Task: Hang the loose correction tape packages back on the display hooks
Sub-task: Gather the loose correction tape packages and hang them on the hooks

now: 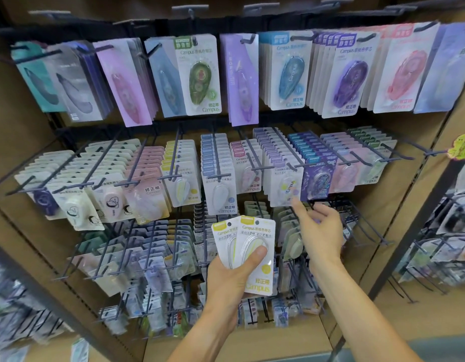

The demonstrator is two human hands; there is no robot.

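My left hand (230, 276) grips two yellow-topped correction tape packages (254, 246), fanned one behind the other, thumb pressed on the front blister. They sit below the middle row of hooks. My right hand (320, 228) is raised to their right, fingers spread and empty, index finger pointing up near the lilac package (286, 184) on a middle-row hook. A hook with matching yellow packages (180, 178) hangs up and to the left. Black wire hooks (215, 152) stick out toward me across the whole rack.
The top row holds larger carded tapes (197, 74) in green, purple, blue and pink. Lower rows are crowded with small packages (158, 270). Brown board panels flank the rack, and another wire rack (450, 231) stands at the right.
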